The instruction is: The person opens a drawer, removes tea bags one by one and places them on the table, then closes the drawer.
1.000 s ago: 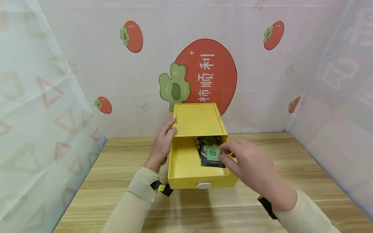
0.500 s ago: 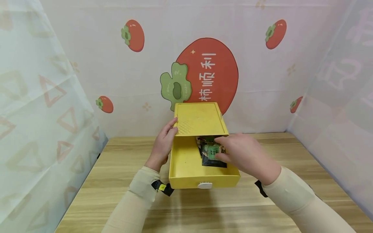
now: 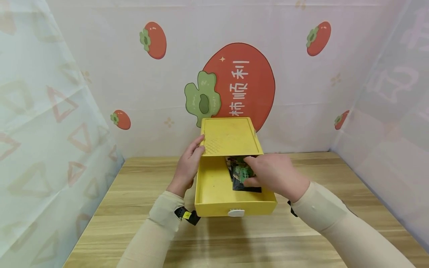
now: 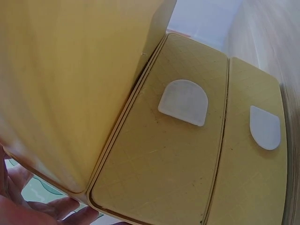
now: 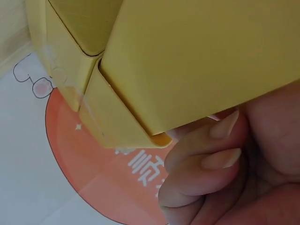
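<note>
My left grip spread, I'm steadying the yellow cabinet; toward the back edge of the tabletop, my right grip is hovering at the black sachet in the drawer, pinching or not I can't tell. I'm likely grasping, next needing firm hold.

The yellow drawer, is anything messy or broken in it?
Nothing I can see looks spilled or broken. The dark packets lie crooked and overlapping on the right side of the open drawer, so they look a bit messy.
</note>
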Demonstrator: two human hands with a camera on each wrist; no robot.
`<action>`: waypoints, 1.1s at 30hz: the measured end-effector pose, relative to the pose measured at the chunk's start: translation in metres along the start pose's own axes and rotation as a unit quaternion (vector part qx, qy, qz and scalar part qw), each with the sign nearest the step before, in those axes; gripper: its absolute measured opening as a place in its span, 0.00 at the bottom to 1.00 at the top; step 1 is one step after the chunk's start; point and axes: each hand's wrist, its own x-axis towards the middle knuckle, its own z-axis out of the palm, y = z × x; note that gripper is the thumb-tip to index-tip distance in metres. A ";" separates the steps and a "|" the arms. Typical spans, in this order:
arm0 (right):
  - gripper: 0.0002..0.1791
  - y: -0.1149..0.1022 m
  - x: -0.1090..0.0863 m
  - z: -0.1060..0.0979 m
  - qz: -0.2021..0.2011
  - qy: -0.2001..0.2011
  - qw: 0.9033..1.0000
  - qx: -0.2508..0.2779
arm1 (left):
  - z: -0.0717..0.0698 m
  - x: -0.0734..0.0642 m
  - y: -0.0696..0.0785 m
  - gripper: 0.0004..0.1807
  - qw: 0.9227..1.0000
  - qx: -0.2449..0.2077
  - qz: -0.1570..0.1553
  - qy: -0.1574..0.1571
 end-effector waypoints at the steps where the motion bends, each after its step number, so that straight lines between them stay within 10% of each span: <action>1: 0.27 0.000 0.001 0.000 0.001 -0.007 1.000 -0.003 | 0.000 0.000 0.000 0.27 1.000 0.000 0.000 0.000; 33: 0.32 -0.008 0.020 -0.005 -0.004 -0.097 0.992 -0.077 | 0.002 -0.003 0.001 0.27 1.000 0.009 -0.002 0.003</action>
